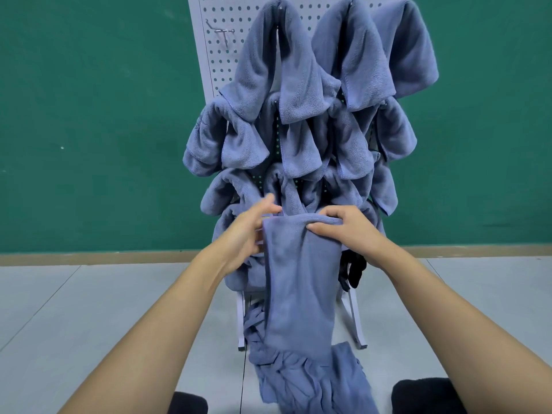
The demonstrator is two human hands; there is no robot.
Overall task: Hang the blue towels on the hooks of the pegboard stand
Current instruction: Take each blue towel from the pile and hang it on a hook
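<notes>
A white pegboard stand [209,40] stands on the floor against a green wall. Several blue towels [286,85] hang on its hooks in overlapping rows. One bare metal hook [222,32] shows at the upper left of the board. I hold a long blue towel [301,279] up in front of the lower rows. My right hand [343,225] pinches its folded top edge. At the towel's left top corner, my left hand [251,228] grips it with the thumb raised. The towel hangs down to a heap of blue towels [298,377] on the floor.
The stand's white feet [357,324] rest on the grey tiled floor [89,309]. A dark object [354,268] hangs at the stand's lower right. My dark-clad knees [424,392] show at the bottom edge. A wooden skirting [104,257] runs along the wall.
</notes>
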